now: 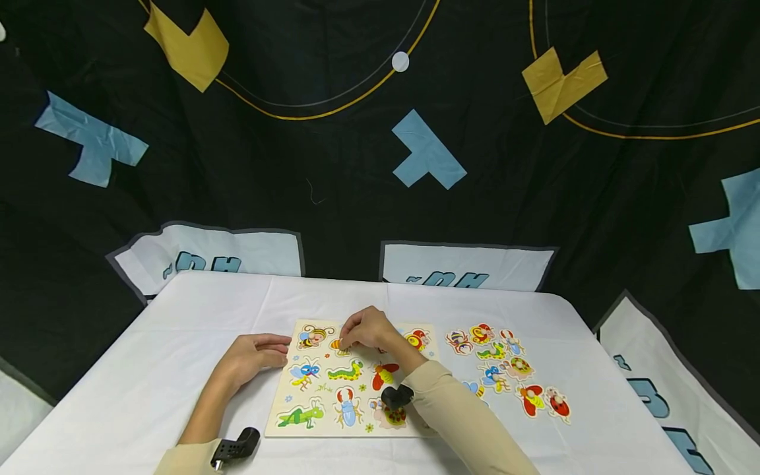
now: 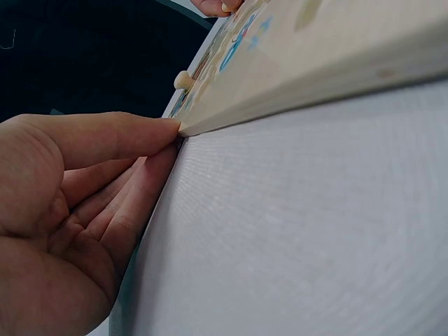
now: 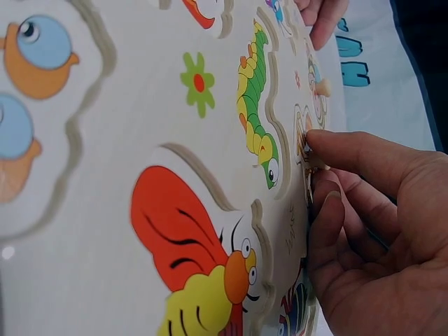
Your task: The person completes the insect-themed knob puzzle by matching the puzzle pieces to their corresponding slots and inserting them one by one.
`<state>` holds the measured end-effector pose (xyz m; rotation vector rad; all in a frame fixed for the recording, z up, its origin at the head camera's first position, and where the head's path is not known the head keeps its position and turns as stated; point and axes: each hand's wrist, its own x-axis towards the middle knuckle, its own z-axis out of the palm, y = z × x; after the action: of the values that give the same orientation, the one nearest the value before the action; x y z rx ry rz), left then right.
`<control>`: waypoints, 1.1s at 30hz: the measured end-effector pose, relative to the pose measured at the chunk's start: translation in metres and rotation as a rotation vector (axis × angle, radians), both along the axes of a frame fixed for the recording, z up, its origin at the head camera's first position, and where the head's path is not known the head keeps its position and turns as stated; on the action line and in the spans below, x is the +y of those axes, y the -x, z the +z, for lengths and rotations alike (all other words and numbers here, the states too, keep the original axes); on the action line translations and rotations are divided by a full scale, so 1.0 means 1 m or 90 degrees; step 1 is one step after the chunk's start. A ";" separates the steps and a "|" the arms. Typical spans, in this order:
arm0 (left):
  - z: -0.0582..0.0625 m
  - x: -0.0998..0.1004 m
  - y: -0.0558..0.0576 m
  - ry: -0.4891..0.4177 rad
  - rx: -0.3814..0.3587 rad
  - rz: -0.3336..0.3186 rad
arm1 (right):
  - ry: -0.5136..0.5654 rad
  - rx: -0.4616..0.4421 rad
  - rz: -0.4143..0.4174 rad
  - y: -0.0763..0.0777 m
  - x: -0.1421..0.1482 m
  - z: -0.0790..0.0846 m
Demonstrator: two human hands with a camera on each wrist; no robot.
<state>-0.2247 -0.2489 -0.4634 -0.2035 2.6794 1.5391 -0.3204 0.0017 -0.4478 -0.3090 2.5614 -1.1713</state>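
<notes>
Striped piece pinched at the top row of a puzzle board

A pale wooden board (image 1: 326,399) printed with insects is laid flat on a white-covered table (image 1: 148,356). A small striped piece (image 1: 336,346) is held by the right hand (image 1: 369,327), its fingers drawn narrow around it in the second place of the top row (the piece is mostly covered by the fingertips). Whether it is fully seated cannot be told. The board's left edge is touched by the left hand (image 1: 252,356), the fingers fairly straight, with the thumb and fingertips brought together there.

Just left of the striped piece, a bee (image 1: 313,338) with a raised knob is seen. Part of the board's right side is blocked by the right sleeve (image 1: 469,422) and by a dark wrist device (image 1: 396,397), so the pictures beneath cannot be made out.

Loose pieces are scattered to the right of the board: a spider (image 1: 459,342), a snail (image 1: 481,333), a beetle (image 1: 512,342), a caterpillar (image 1: 491,351), a mosquito (image 1: 494,379), a red-winged bug (image 1: 531,399) and a ladybird (image 1: 558,404) among them. A blue-winged piece (image 1: 475,389) is partly hidden by the sleeve. Behind the table, a black cloth (image 1: 267,165) is hung.
</notes>
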 end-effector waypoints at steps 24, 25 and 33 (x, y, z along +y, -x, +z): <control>-0.002 0.002 0.000 -0.014 0.005 0.000 | 0.043 0.006 0.010 -0.005 0.011 0.002; -0.002 0.002 0.000 -0.014 0.005 0.000 | 0.043 0.009 0.014 -0.005 0.013 0.003; -0.002 0.000 0.000 -0.004 0.007 0.003 | 0.063 0.017 0.041 -0.005 0.029 0.012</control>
<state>-0.2246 -0.2487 -0.4650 -0.2022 2.6841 1.5554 -0.3151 0.0303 -0.4361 -0.4293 2.5014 -1.2805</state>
